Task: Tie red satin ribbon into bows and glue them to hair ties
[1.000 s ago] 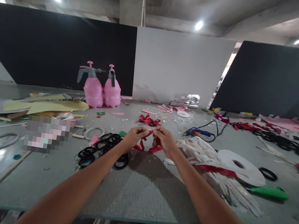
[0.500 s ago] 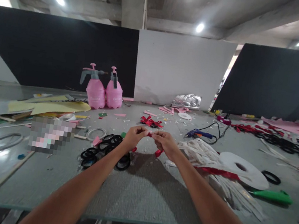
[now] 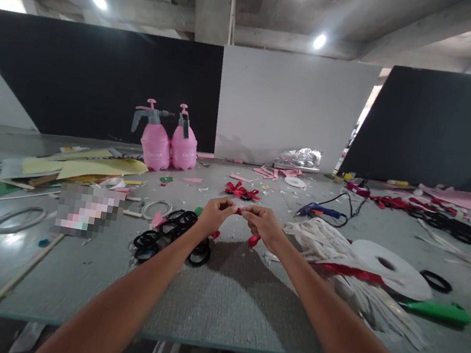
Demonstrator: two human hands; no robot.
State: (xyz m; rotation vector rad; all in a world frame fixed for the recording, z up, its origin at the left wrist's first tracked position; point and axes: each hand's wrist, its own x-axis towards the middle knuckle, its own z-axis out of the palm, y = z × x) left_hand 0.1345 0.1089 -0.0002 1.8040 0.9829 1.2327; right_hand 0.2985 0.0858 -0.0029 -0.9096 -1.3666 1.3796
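Both my hands meet above the middle of the grey table (image 3: 214,305). My left hand (image 3: 213,215) and my right hand (image 3: 264,225) are closed, fingertips pinched together on a short piece of red ribbon (image 3: 253,240). Most of the ribbon is hidden in my fingers; a small red end hangs below my right hand and another shows under my left. A pile of black rings (image 3: 171,235) lies just left of my left wrist. A finished red bow (image 3: 241,190) lies on the table behind my hands.
Two pink spray bottles (image 3: 171,144) stand at the back. Yellow and green sheets (image 3: 83,166) lie left. A blue glue gun (image 3: 318,210), white strips (image 3: 328,243), a white tape roll (image 3: 387,266) and a green-handled tool (image 3: 439,310) lie right.
My hands have drawn closer together, and the red ribbon loops that hung between them have been gathered into my fingers, leaving only small ends showing. The view shifted slightly left.
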